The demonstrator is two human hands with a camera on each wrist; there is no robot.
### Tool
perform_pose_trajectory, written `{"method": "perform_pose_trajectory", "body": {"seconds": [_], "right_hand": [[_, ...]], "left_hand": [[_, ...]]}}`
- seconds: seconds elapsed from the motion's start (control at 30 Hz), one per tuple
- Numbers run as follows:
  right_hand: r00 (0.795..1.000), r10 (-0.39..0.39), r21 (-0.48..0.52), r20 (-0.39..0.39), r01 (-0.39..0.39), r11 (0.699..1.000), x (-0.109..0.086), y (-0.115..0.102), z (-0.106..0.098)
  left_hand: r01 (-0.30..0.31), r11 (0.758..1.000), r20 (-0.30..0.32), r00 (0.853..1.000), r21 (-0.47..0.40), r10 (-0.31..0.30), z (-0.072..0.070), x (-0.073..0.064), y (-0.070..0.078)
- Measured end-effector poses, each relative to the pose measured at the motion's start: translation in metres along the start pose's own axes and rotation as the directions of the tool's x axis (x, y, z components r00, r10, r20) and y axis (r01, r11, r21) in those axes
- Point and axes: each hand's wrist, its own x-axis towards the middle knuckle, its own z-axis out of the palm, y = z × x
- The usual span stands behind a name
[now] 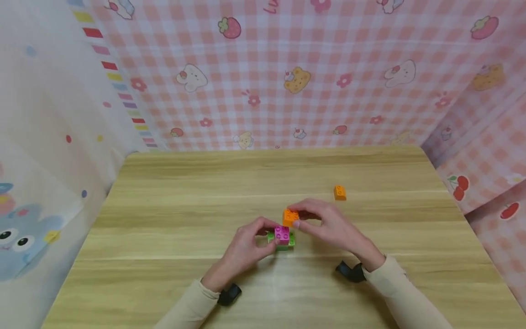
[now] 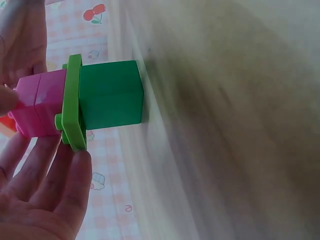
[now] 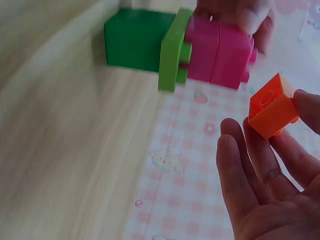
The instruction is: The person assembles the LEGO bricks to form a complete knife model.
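A small tower stands on the table: a dark green block (image 2: pixel 112 95) at the bottom, a flat light green plate (image 2: pixel 74 102) across it, and two stacked pink blocks (image 3: pixel 217 52) on top. My left hand (image 1: pixel 246 242) holds the tower by its pink blocks, thumb on one side and fingers on the other. Just above and to the right of the pink studs, my right hand (image 1: pixel 328 224) pinches an orange block (image 3: pixel 274 107) between thumb and fingers. Its hollow underside shows in the right wrist view, and it is apart from the tower.
A second orange block (image 1: pixel 339 193) lies on the wooden table (image 1: pixel 197 183), beyond my right hand. Black straps with small devices hang at both wrists. A pink checked cloth (image 1: pixel 271 114) rises behind the table's back edge, with more printed cloth at both sides.
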Motion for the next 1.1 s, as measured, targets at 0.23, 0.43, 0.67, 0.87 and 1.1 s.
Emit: {"method": "perform_pose_trajectory", "body": {"seconds": [0.23,0.43,0.67,0.87,1.1], "right_hand": [[0.998,-0.041,0.020,0.057,0.040,0.999,-0.002,-0.003,0.008],[0.997,-0.052,0.011,0.062,0.051,0.999,0.000,-0.004,0.008],[0.985,-0.150,-0.045,0.082,0.154,0.987,0.003,-0.006,0.014],[0.973,-0.226,-0.117,0.053,0.231,0.966,0.001,-0.010,0.019],[0.959,-0.278,-0.210,0.052,0.283,0.936,-0.003,-0.011,0.019]], "left_hand": [[-0.013,1.000,-0.022,1.000,0.004,0.013,0.005,0.001,-0.003],[0.005,0.999,-0.031,1.000,-0.031,-0.006,0.004,0.002,-0.001],[0.038,0.998,-0.035,0.999,-0.059,-0.040,0.000,-0.004,-0.001],[0.024,0.998,-0.029,0.999,-0.053,-0.026,-0.003,-0.006,-0.002],[0.008,0.998,-0.015,1.000,-0.060,-0.008,-0.002,-0.005,-0.004]]}}
